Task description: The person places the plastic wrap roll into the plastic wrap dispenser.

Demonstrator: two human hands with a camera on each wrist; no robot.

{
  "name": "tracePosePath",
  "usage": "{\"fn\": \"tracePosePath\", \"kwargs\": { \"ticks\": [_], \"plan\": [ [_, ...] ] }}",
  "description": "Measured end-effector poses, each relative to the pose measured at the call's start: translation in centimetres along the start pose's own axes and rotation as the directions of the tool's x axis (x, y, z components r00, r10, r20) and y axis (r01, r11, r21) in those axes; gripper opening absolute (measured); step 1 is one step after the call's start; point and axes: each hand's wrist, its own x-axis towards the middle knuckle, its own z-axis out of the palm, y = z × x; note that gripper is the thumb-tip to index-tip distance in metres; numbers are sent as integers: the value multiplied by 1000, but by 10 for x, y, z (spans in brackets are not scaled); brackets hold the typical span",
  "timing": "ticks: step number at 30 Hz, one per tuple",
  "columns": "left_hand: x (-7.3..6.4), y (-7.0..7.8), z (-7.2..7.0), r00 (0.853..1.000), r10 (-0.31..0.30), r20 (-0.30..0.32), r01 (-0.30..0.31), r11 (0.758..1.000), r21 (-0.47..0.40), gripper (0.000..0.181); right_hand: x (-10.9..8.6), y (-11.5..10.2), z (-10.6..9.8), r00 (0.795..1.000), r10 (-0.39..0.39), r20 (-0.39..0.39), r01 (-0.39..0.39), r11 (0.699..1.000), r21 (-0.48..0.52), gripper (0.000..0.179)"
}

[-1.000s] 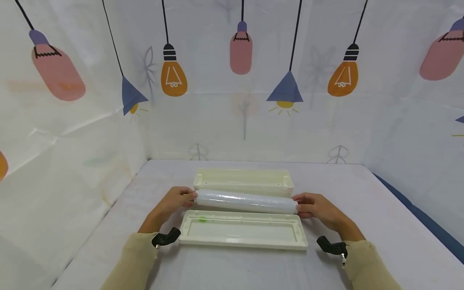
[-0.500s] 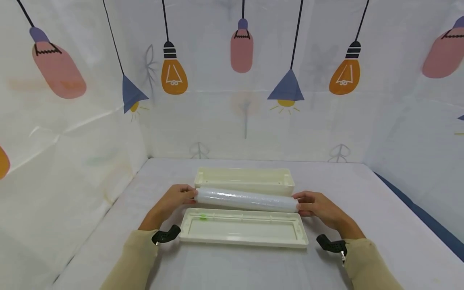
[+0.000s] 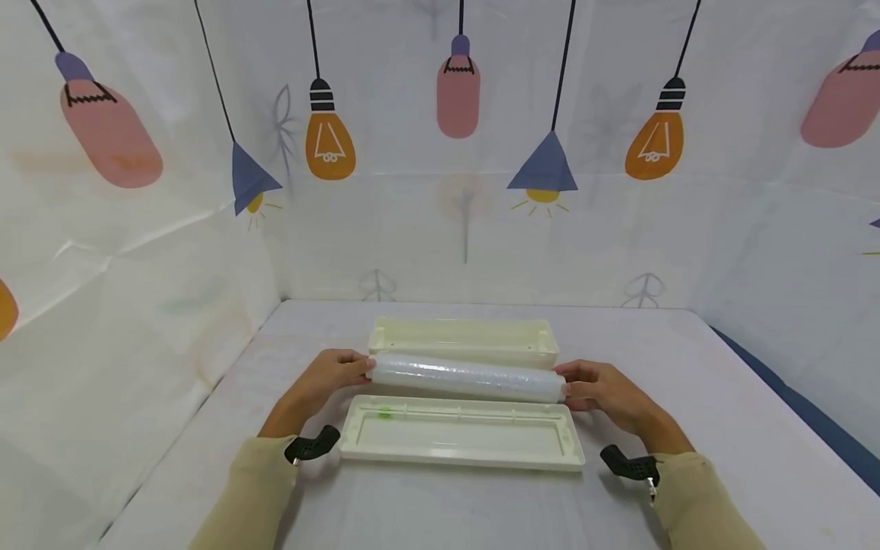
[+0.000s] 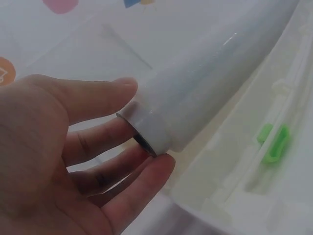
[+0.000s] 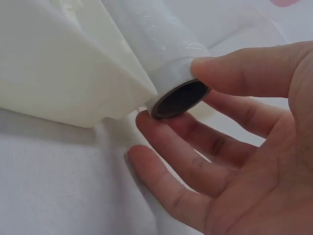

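Between my hands lies a roll of cling film (image 3: 467, 377), glossy and whitish, wound on a hollow tube. My left hand (image 3: 334, 374) holds its left end, thumb on top and fingers at the tube's rim. At the other end my right hand (image 3: 605, 393) grips the tube the same way; its dark opening shows in the right wrist view. Behind the roll stands a long cream box (image 3: 464, 340), open side up. In front lies its cream lid (image 3: 461, 434), inner side up, with a green slider (image 4: 276, 144) on a rail along its far edge.
A white cloth covers the table (image 3: 440, 508). White sheeting printed with lamps (image 3: 330, 145) hangs behind and at both sides. Each wrist wears a black camera mount (image 3: 312, 443) beside the beige sleeve (image 3: 247, 493).
The view has tilted slightly, so everything sits a little higher or lower. The left end of the roll has risen very slightly; both hands keep their hold.
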Motion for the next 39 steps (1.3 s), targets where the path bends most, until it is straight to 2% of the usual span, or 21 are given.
{"fn": "tracePosePath", "kwargs": {
  "ticks": [5,10,15,19,22,26,35,39],
  "plan": [
    [-3,4,-1,1000,4,-9,-5,1000,-20,32,2,-2,2,1000,-12,-14,12,999,42,51],
    [-2,3,0,1000,8,-1,-8,998,-57,30,2,-4,3,996,-23,-81,29,997,75,52],
    [0,4,3,999,22,-37,-24,998,-55,31,3,-8,5,988,-22,-152,39,993,110,53],
    [0,5,5,998,12,-56,-15,998,-69,33,3,-11,9,977,-7,-215,36,991,130,55],
    [0,5,4,995,-7,-96,0,997,-81,34,4,-14,12,969,-18,-248,55,988,143,55],
    [-2,4,3,991,-26,-133,11,994,-107,33,6,-16,16,965,-38,-258,82,984,161,54],
    [-3,11,1,992,19,-125,-34,992,-121,32,8,-26,13,965,-55,-257,89,989,122,52],
    [-4,13,2,992,16,-124,-33,991,-133,32,8,-31,10,970,-67,-234,95,990,109,54]
  ]
}}
